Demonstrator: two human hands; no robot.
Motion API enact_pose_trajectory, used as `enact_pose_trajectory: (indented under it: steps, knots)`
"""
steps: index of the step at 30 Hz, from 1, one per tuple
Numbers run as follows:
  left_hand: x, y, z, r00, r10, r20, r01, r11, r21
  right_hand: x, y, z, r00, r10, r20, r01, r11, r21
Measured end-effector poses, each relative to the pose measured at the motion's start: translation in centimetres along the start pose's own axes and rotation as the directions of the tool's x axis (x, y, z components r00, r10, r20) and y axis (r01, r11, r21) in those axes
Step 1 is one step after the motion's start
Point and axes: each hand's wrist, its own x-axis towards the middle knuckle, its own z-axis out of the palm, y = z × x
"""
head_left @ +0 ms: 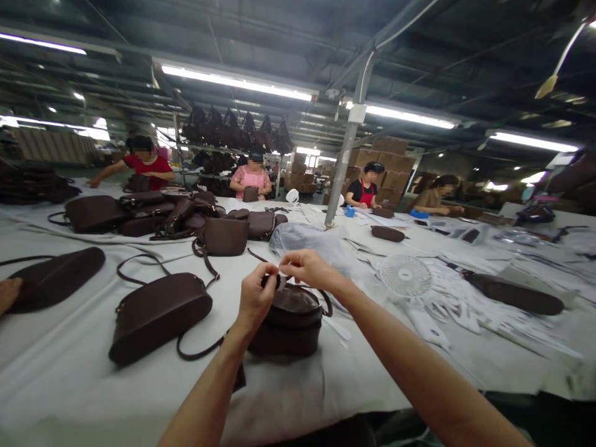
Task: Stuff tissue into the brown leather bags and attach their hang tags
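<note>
A dark brown handbag point(288, 338) stands upright on the white-covered table, directly in front of me, its strap curving up at its right side. Above its top left part, my left hand point(255, 295) is closed on a small dark piece point(267, 281) whose kind I cannot make out. My right hand point(305, 268) meets it from the right with fingertips pinched together beside that piece. Whatever lies in the right fingertips is too small to name. Another brown handbag point(162, 316) lies on its side to the left, its strap loose on the cloth.
Brown bags point(174, 214) lie piled at the far left. A white fan point(405, 276) and white strips point(459, 310) lie on the right, near a metal post point(342, 167). Another person's hand point(9, 293) touches a bag point(60, 279) at the left edge. Several people work across the table.
</note>
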Motion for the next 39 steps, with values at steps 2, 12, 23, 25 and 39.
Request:
enact_pose_trajectory:
  steps: [2,12,23,25,39]
  knots:
    - [0.5,0.1,-0.2,0.999,-0.008,0.035,0.008,1.000,-0.003,0.0,-1.3,-0.6,0.981,-0.175,-0.084,0.138,0.932,-0.334]
    - [3.7,2.5,-3.1,0.890,0.008,0.455,-0.017,1.000,0.014,2.1,-3.6,-1.2,0.932,-0.178,-0.317,0.025,0.902,-0.432]
    - [4.6,2.3,-2.7,0.722,-0.122,0.681,0.108,0.992,0.062,2.7,-5.1,-2.1,0.874,-0.247,-0.418,0.071,0.916,-0.394]
    - [5.3,2.2,-3.1,0.695,-0.134,0.706,0.087,0.991,0.103,2.6,-4.4,-2.0,0.885,-0.202,-0.419,0.067,0.947,-0.315]
    - [-0.3,3.7,-6.7,0.944,0.328,-0.045,-0.304,0.913,0.273,-1.6,-1.9,-2.6,0.964,0.115,0.239,-0.082,0.986,-0.143]
